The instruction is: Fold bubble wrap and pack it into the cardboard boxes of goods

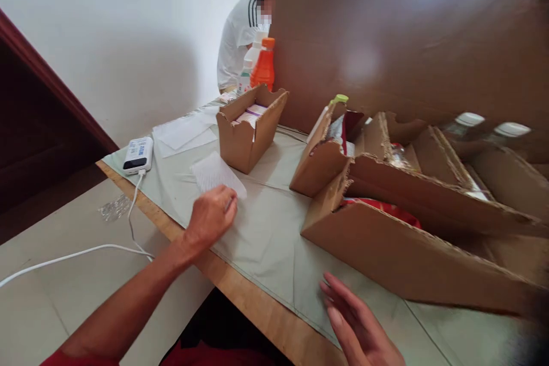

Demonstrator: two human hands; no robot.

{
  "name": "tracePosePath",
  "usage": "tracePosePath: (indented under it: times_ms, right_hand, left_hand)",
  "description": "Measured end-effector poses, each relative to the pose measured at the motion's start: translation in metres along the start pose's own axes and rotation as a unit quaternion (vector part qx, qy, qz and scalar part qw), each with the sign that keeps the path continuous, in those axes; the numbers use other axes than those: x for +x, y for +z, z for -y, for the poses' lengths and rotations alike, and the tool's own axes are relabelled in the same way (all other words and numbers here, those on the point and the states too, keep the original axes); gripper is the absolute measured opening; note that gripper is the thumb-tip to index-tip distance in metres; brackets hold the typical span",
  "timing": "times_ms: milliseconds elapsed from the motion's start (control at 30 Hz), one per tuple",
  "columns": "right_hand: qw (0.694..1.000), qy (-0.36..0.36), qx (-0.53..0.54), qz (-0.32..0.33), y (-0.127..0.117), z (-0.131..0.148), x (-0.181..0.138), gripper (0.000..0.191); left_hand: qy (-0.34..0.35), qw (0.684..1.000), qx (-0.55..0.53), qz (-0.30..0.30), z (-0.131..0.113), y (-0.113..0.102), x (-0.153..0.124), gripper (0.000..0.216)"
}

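My left hand is closed in a loose fist over the near edge of a white sheet with faint marks, lying on the cloth. A small greyish bit shows among its fingers, too little to name. My right hand hovers low at the table's front edge, fingers stretched out and holding nothing. Just beyond it stands a long cardboard bin with a red packet inside. Past my left hand, a smaller cardboard box holds white and purple boxes.
More white papers and a white power bank with a cable lie to the left. An orange bottle stands at the back. A tall cardboard panel rises behind the bins. Beyond it is another person.
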State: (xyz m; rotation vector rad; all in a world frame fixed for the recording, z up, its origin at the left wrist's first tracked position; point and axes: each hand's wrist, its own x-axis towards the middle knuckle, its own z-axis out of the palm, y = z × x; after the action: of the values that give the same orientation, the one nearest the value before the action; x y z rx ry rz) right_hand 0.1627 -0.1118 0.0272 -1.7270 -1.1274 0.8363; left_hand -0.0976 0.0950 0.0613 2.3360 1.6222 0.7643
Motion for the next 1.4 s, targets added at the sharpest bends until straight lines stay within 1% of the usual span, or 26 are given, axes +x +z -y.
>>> tracePosePath:
  times_ms: [33, 67, 133, 200, 233, 267, 333, 400, 467, 533, 633, 700, 767, 800, 867, 900, 933, 1000, 1067, 1133, 1200, 1233, 1300, 1367, 1400]
  right_hand:
    - [0.997, 0.038, 0.064, 0.026, 0.004, 0.011, 0.006, 0.044]
    - [0.990, 0.063, 0.123, 0.040, 0.008, 0.019, 0.012, 0.051]
    - [0.974, 0.088, 0.201, 0.051, 0.015, 0.029, 0.025, 0.062]
    - [0.968, 0.096, 0.226, 0.046, 0.017, 0.028, 0.035, 0.069]
    - [0.969, 0.097, 0.225, 0.038, 0.016, 0.025, 0.039, 0.069]
    - [0.970, 0.096, 0.220, 0.028, 0.014, 0.022, 0.041, 0.067]
    - [0.976, 0.089, 0.197, 0.013, 0.005, 0.013, 0.042, 0.058]
    - [0.983, 0.081, 0.163, 0.005, -0.005, 0.006, 0.040, 0.048]
    - [0.990, 0.072, 0.122, -0.005, -0.018, 0.002, 0.038, 0.040]
    - [0.996, 0.052, 0.074, -0.021, -0.034, 0.000, 0.037, 0.036]
    - [0.999, 0.027, -0.029, -0.033, -0.067, -0.004, 0.035, 0.035]
    - [0.991, 0.022, -0.122, -0.047, -0.089, -0.009, 0.030, 0.035]
    - [0.971, 0.001, -0.215, -0.102, -0.104, -0.014, 0.022, 0.033]
    - [0.958, -0.016, -0.253, -0.136, -0.107, -0.016, 0.018, 0.032]
    - [0.931, -0.065, -0.301, -0.197, -0.103, -0.017, 0.009, 0.028]
    - [0.921, -0.100, -0.312, -0.211, -0.096, -0.015, 0.006, 0.026]
    - [0.914, -0.140, -0.320, -0.207, -0.086, -0.012, 0.005, 0.024]
    - [0.901, -0.223, -0.338, -0.154, -0.058, -0.004, 0.008, 0.023]
    - [0.889, -0.273, -0.360, -0.071, -0.026, 0.004, 0.017, 0.027]
    - [0.877, -0.283, -0.389, -0.015, 0.001, 0.008, 0.026, 0.032]
    - [0.865, -0.281, -0.416, 0.005, 0.016, 0.007, 0.031, 0.035]
    - [0.860, -0.282, -0.426, 0.013, 0.018, 0.004, 0.031, 0.036]
    - [0.855, -0.283, -0.433, 0.029, 0.010, -0.007, 0.024, 0.038]
    - [0.854, -0.279, -0.438, 0.031, -0.010, -0.022, 0.010, 0.039]
    - [0.852, -0.274, -0.445, 0.023, -0.023, -0.029, 0.002, 0.040]
  left_hand:
    - [0.020, 0.999, -0.024, 0.024, -0.019, 0.009, -0.016, 0.019]
    - [0.039, 0.997, -0.049, 0.047, -0.039, 0.019, -0.031, 0.018]
    - [0.067, 0.985, -0.128, 0.096, -0.074, 0.035, -0.058, 0.017]
    - [0.078, 0.952, -0.257, 0.149, -0.101, 0.044, -0.077, 0.020]
    - [0.080, 0.931, -0.311, 0.173, -0.111, 0.045, -0.084, 0.025]
    - [0.078, 0.913, -0.351, 0.194, -0.118, 0.045, -0.089, 0.029]
    - [0.075, 0.891, -0.388, 0.222, -0.127, 0.041, -0.094, 0.032]
    - [0.078, 0.880, -0.408, 0.232, -0.129, 0.036, -0.096, 0.031]
    - [0.100, 0.874, -0.419, 0.224, -0.129, 0.034, -0.095, 0.029]
    - [0.122, 0.878, -0.414, 0.205, -0.127, 0.035, -0.093, 0.028]
    - [0.131, 0.898, -0.382, 0.173, -0.122, 0.040, -0.088, 0.025]
    - [0.135, 0.910, -0.359, 0.159, -0.118, 0.043, -0.084, 0.023]
    - [0.146, 0.917, -0.341, 0.149, -0.114, 0.046, -0.080, 0.023]
    - [0.153, 0.919, -0.334, 0.143, -0.113, 0.046, -0.078, 0.023]
    - [0.169, 0.923, -0.318, 0.133, -0.112, 0.048, -0.075, 0.023]
    - [0.181, 0.925, -0.309, 0.129, -0.113, 0.049, -0.074, 0.022]
    - [0.195, 0.926, -0.299, 0.125, -0.113, 0.051, -0.072, 0.022]
    - [0.228, 0.926, -0.275, 0.123, -0.115, 0.056, -0.068, 0.024]
    - [0.254, 0.928, -0.245, 0.124, -0.114, 0.064, -0.063, 0.026]
    - [0.266, 0.934, -0.208, 0.121, -0.110, 0.073, -0.058, 0.029]
    - [0.272, 0.940, -0.165, 0.120, -0.104, 0.083, -0.056, 0.031]
    - [0.276, 0.942, -0.145, 0.120, -0.101, 0.086, -0.056, 0.031]
    - [0.284, 0.943, -0.115, 0.127, -0.094, 0.091, -0.058, 0.032]
    - [0.293, 0.941, -0.102, 0.134, -0.090, 0.092, -0.061, 0.032]
    - [0.296, 0.940, -0.101, 0.136, -0.089, 0.091, -0.062, 0.032]
